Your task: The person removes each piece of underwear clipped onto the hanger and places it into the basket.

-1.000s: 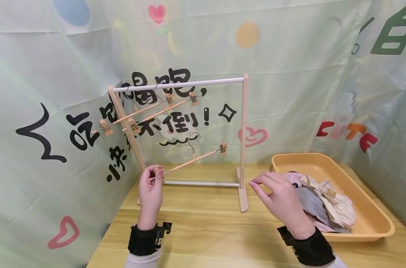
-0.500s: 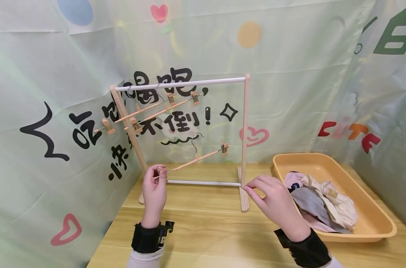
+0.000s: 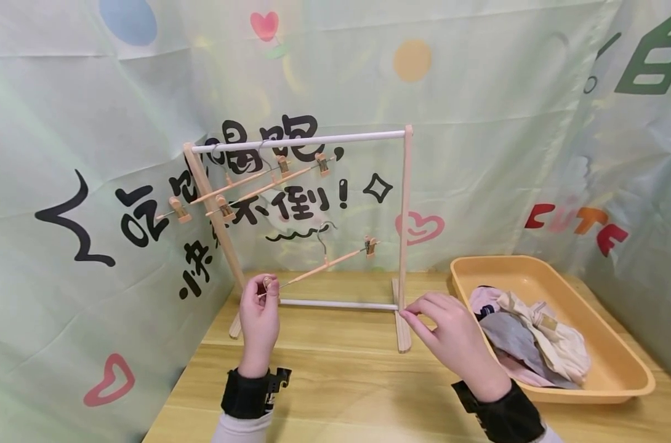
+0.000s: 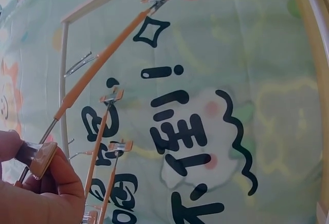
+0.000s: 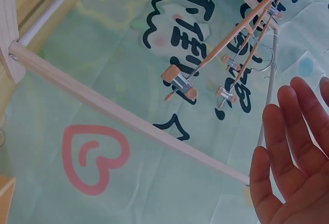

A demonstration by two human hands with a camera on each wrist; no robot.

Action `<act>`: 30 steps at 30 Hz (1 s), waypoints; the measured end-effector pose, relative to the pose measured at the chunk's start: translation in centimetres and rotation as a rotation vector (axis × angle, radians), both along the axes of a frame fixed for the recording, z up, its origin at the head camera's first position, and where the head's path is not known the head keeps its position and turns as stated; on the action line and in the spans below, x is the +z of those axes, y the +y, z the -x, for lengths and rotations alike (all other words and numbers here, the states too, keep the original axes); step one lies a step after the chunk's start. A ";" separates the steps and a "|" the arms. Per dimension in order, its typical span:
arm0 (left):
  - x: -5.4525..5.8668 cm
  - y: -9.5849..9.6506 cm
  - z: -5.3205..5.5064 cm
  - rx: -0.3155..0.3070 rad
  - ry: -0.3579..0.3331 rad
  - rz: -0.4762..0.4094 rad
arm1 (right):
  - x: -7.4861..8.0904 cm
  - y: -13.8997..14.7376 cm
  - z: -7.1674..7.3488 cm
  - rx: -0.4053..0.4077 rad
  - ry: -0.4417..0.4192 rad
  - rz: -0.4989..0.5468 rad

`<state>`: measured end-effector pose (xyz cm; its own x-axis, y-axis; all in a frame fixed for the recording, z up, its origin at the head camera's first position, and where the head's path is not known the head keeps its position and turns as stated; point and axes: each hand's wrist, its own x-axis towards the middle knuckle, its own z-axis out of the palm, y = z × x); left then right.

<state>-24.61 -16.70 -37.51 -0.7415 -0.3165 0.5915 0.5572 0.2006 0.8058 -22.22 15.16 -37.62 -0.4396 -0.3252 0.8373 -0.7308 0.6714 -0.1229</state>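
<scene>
In the head view my left hand [image 3: 260, 323] pinches the left end clip of an orange clip hanger [image 3: 311, 272] in front of the rack. The hanger slants up to the right, its hook pointing up, and its other clip [image 3: 371, 247] grips nothing. Up close in the left wrist view, thumb and fingers hold the pinched clip [image 4: 43, 161]. My right hand [image 3: 452, 326] holds nothing; its fingertips overlap the foot of the rack's right post [image 3: 405, 209]. Its fingers [image 5: 295, 136] look loosely extended in the right wrist view.
Two more clip hangers [image 3: 289, 175] hang at the left of the rack's white top rail [image 3: 341, 136]. On the right, a yellow tray [image 3: 618, 344] holds a heap of pink, grey and cream cloth items [image 3: 557, 344]. A printed curtain [image 3: 479, 154] stands behind.
My right hand has moved slightly left, to the rack's right post. My left hand keeps its pinch on the hanger's clip, almost in place; the head view has shifted a little.
</scene>
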 end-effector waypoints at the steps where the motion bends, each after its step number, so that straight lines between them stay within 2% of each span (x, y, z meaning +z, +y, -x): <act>1: 0.0 0.0 0.0 0.004 0.001 0.000 | 0.0 0.0 0.0 0.001 0.002 0.001; 8: -0.1 0.0 0.2 0.009 0.034 0.001 | -0.2 0.1 0.1 -0.008 -0.008 -0.002; 12: 0.8 -0.1 0.4 0.037 0.069 0.033 | -0.3 0.1 0.0 -0.013 -0.026 -0.005; 15: 2.2 -0.1 0.3 0.069 0.090 0.052 | -0.3 0.1 0.1 -0.010 -0.026 -0.006; 22: 7.1 0.9 -1.5 0.164 0.126 0.096 | -0.4 -0.1 0.1 0.010 -0.034 -0.008; 26: 8.6 1.1 -1.4 0.166 0.122 0.085 | -0.5 0.0 0.1 0.000 -0.062 -0.018; 30: 9.9 1.3 -0.8 0.172 0.141 0.091 | -0.5 0.1 0.0 -0.012 -0.101 -0.025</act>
<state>-23.77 -15.36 -27.63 -0.5893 -0.3715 0.7174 0.6142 0.3708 0.6966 -22.25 15.22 -38.14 -0.5254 -0.3398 0.7801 -0.7074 0.6839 -0.1786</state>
